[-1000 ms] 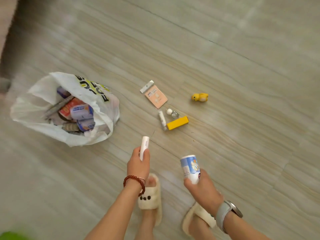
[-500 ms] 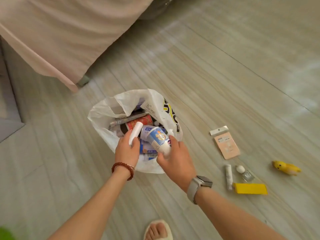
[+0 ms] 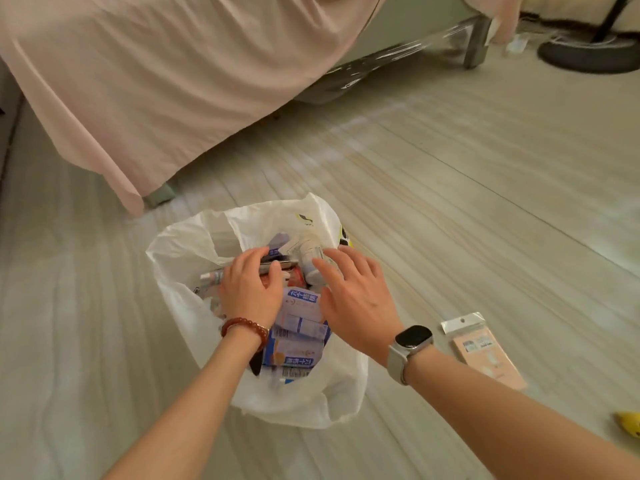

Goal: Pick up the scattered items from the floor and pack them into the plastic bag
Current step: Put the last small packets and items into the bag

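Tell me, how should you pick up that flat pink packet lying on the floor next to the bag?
The pink packet lies flat, so probably pinch its clear top tab with the hang hole, coming from above at the far end. The right hand is nearest, and that thin edge should lift easily off the floor.

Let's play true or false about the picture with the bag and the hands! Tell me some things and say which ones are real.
1. Both hands are over the open plastic bag. True: the left hand and the right hand are both above its contents.
2. The bag is empty. False: it holds several packets and tubes, among them a blue and white packet.
3. A pink flat packet lies on the floor to the right of the bag. True.
4. The red bead bracelet is on the right wrist. False: the bracelet is on the left wrist; the right wrist wears a watch.
5. The yellow toy is inside the bag. False: the yellow toy lies on the floor at the right edge.
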Demonstrator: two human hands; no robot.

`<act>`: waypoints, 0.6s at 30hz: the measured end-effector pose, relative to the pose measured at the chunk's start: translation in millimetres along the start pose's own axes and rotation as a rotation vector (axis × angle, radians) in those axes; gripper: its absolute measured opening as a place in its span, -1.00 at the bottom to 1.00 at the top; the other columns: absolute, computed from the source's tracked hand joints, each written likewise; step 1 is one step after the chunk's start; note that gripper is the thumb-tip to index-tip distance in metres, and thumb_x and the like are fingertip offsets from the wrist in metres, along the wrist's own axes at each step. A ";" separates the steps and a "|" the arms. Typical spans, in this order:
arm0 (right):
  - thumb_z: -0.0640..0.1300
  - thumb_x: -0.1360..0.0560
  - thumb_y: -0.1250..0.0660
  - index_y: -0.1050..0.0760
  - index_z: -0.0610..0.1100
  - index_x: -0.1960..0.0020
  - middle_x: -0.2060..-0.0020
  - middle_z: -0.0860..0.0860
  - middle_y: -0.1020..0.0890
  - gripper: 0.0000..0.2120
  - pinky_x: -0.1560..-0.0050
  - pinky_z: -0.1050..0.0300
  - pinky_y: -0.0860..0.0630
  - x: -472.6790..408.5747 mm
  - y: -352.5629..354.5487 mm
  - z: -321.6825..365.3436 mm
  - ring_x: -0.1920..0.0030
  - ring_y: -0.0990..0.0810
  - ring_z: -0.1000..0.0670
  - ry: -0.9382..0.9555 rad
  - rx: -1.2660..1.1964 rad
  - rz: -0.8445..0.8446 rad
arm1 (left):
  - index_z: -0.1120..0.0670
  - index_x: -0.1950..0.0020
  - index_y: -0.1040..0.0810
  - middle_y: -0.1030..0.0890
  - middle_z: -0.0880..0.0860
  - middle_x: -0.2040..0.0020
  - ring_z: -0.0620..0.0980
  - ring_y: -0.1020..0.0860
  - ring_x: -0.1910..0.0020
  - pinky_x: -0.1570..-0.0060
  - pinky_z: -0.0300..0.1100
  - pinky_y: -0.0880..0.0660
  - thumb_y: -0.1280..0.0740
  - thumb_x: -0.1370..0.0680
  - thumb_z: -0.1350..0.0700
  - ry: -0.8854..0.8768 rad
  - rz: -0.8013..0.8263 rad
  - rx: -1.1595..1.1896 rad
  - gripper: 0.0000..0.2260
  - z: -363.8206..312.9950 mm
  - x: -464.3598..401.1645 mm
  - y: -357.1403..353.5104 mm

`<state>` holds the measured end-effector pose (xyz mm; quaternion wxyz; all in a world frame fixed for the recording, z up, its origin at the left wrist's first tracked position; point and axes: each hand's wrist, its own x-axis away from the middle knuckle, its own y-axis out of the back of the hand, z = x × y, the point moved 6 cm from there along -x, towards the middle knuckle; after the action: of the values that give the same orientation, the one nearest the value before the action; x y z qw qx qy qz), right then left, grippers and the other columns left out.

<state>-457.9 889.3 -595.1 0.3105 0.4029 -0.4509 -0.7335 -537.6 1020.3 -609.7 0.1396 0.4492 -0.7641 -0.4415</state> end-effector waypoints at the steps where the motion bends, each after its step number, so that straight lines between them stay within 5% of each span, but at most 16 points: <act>1: -0.14 -0.39 -0.23 -0.42 -0.10 -0.17 -0.14 -0.10 -0.58 -0.66 -0.05 -0.05 -0.51 6.0 8.0 -6.9 -0.16 -0.54 -0.18 -0.016 -0.031 -0.020 | 0.09 -0.19 -0.50 -0.52 0.10 -0.23 0.10 -0.43 -0.24 -0.25 0.03 -0.35 -0.11 -0.47 -0.04 -0.038 -0.012 0.023 -0.61 -11.9 0.6 0.9; 6: -0.14 -0.44 -0.06 -0.39 -0.11 -0.22 -0.14 -0.08 -0.56 -0.63 -0.01 0.03 -0.47 34.0 39.3 -57.7 -0.12 -0.53 -0.13 -0.088 -0.103 -0.002 | 0.10 -0.12 -0.53 -0.56 0.10 -0.14 0.11 -0.49 -0.14 -0.09 -0.04 -0.37 -0.07 -0.43 -0.03 -0.344 -0.084 0.102 -0.60 -103.0 15.1 -4.8; 11: -0.19 -0.56 -0.05 -0.33 -0.07 -0.32 -0.20 0.00 -0.53 -0.65 -0.15 0.09 -0.42 104.0 49.8 -155.4 -0.24 -0.44 -0.02 -0.406 -0.098 0.214 | 0.07 -0.08 -0.51 -0.59 0.06 -0.04 0.06 -0.52 -0.04 -0.03 -0.07 -0.40 -0.13 -0.41 0.06 -0.730 0.027 0.073 -0.69 -184.8 73.0 -66.1; 16: -0.05 -0.56 -0.11 -0.27 -0.02 -0.35 -0.26 0.00 -0.44 -0.64 -0.18 0.10 -0.42 228.3 35.2 -218.2 -0.27 -0.38 -0.02 -0.536 0.013 0.541 | 0.04 -0.38 -0.23 -0.31 0.06 -0.36 0.07 -0.28 -0.33 -0.24 -0.01 -0.29 -0.13 -0.54 0.02 -0.689 0.820 -0.314 -0.59 -183.5 157.6 -183.6; 18: 0.04 -0.53 -0.15 -0.23 -0.03 -0.37 -0.29 -0.01 -0.39 -0.56 -0.21 0.10 -0.39 274.9 18.3 -218.4 -0.27 -0.36 -0.04 -0.500 0.004 0.694 | 0.05 -0.41 -0.17 -0.21 0.09 -0.43 0.12 -0.21 -0.37 -0.26 0.04 -0.29 -0.15 -0.53 0.01 -0.775 1.022 -0.488 -0.54 -174.0 197.3 -212.7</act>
<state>-398.6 567.1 -722.6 0.4191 0.0377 -0.6225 -0.6599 -421.7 721.1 -716.7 0.1443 -0.2024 -0.7536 -0.6085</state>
